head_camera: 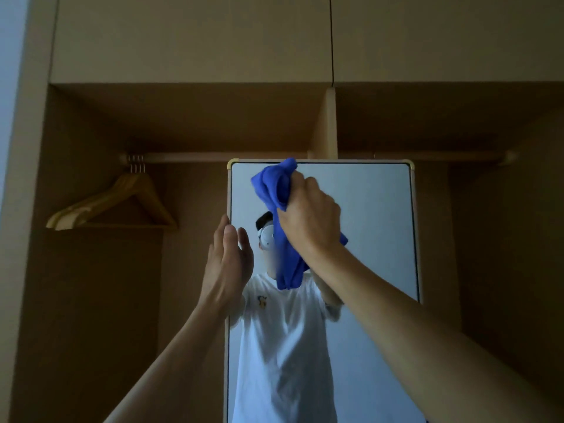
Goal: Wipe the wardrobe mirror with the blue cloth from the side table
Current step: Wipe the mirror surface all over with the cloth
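One mirror [366, 224] fronts open wooden wardrobe [91, 300].

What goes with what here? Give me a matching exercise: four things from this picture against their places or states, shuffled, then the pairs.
Things:
1. blue cloth
2. left hand
3. wooden hangers
4. mirror

Places or states:
A. hanging on the rail at the left
B. bunched in the right hand
C. open, at the mirror's left edge
D. reflecting a white T-shirt

Pairs: 1-B, 2-C, 3-A, 4-D
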`<state>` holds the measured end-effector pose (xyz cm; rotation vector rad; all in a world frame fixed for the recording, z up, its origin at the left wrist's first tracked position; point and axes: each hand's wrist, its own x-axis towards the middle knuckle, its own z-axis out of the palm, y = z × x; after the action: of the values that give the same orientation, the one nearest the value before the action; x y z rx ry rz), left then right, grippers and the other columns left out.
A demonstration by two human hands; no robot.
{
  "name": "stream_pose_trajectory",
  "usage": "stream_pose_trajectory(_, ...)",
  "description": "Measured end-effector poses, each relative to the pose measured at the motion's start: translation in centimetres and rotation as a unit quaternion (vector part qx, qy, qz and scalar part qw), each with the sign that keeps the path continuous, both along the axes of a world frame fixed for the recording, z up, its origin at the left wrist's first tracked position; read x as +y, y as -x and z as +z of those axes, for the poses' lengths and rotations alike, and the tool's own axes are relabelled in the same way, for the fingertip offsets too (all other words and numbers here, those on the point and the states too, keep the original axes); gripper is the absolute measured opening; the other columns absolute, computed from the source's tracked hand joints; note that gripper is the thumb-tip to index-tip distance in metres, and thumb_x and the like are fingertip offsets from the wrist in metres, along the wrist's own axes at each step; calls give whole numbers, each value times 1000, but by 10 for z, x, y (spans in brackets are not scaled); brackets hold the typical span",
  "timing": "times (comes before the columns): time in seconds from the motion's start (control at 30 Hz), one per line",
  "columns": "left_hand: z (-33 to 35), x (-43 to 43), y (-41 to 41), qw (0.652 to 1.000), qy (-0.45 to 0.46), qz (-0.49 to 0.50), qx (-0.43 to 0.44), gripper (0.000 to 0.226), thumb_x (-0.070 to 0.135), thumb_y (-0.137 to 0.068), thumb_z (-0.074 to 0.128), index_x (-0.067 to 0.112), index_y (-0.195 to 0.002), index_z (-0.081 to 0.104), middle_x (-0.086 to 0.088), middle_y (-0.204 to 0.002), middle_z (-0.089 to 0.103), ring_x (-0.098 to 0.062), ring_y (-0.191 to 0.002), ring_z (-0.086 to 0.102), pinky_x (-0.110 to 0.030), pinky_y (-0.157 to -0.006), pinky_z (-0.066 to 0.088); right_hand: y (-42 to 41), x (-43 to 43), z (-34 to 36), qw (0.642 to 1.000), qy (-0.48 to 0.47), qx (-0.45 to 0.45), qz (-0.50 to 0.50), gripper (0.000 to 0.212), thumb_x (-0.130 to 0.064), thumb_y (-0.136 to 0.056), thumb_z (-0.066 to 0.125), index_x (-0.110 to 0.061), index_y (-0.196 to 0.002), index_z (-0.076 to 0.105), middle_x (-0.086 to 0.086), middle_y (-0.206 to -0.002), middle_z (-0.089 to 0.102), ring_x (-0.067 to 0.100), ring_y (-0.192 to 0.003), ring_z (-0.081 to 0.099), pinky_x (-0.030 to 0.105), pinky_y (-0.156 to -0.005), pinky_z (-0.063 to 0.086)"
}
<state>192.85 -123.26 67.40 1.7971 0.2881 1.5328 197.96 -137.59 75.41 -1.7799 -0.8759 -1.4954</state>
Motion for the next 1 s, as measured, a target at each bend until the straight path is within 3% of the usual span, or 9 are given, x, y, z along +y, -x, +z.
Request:
stream_pose_trajectory(0.13,-4,-6,17,984,50,-167,-27,72,78,-90,20,43,-150,41,7,-149,53,-4,-130,53,-26,-99,47,25,36,-13,999,25,-23,16,25,-25,-92,65,-11,-111,56,5,-89,61,18,-63,50,28,-55,31)
stream_pose_trajectory(0.23,-3,-15,27,971,84,-220,-43,61,67,-101,19,36,-142,53,1,-130,68,-12,-121,63,-44,-107,49,34,47,-22,997,56,-41,26,22,-27,-94,62,-12,-109,56,5,-91,62,22,-71,63,29,-54,32)
stream_pose_trajectory(0.33,-4,-15,35,971,112,-209,-23,80,82,-84,24,22,-123,61,-2,-116,67,-19,-112,62,-60,-107,46,30,38,-13,993,94,-33,56,19,-26,-95,58,-14,-110,55,3,-89,57,27,-74,63,32,-58,34)
stream_pose_trajectory(0.47,-11,-10,35,976,120,-182,-1,64,89,-76,21,44,-95,63,-12,-94,66,-35,-96,63,-68,-100,42,25,21,12,985,152,-79,13,22,-21,-93,57,-22,-114,56,1,-93,54,27,-84,59,36,-62,33)
stream_pose_trajectory(0.53,-16,-7,36,978,122,-167,-2,50,91,-76,19,67,-89,62,-8,-111,73,-33,-111,65,-64,-104,46,27,19,15,980,164,-115,-11,22,-19,-92,58,-23,-114,57,3,-96,56,27,-90,57,36,-63,31)
stream_pose_trajectory(0.63,-20,-8,39,978,102,-180,-5,48,88,-80,17,76,-98,59,-12,-130,67,-35,-128,58,-61,-111,42,27,18,3,974,169,-149,-17,29,-19,-91,61,-21,-119,58,5,-102,59,29,-95,55,35,-67,28)
stream_pose_trajectory(0.7,-23,-8,38,974,100,-202,-16,52,82,-89,16,68,-103,64,-14,-124,69,-35,-124,61,-59,-110,43,26,20,-9,971,177,-162,-13,35,-17,-88,64,-21,-122,58,5,-103,60,29,-95,54,35,-69,27)
stream_pose_trajectory(0.8,-27,-4,37,970,103,-220,-30,69,69,-101,11,46,-88,75,6,-81,74,-8,-83,69,-34,-87,49,25,21,-30,969,188,-161,-22,41,-19,-81,71,-22,-120,59,2,-100,61,27,-89,53,33,-67,27)
stream_pose_trajectory(1.0,-31,-1,41,953,141,-265,-45,77,67,-101,15,26,-86,78,-3,-88,80,-11,-83,76,-18,-64,57,22,16,-93,966,207,-152,12,47,-7,-66,78,-16,-110,67,3,-90,65,25,-80,57,32,-64,34)
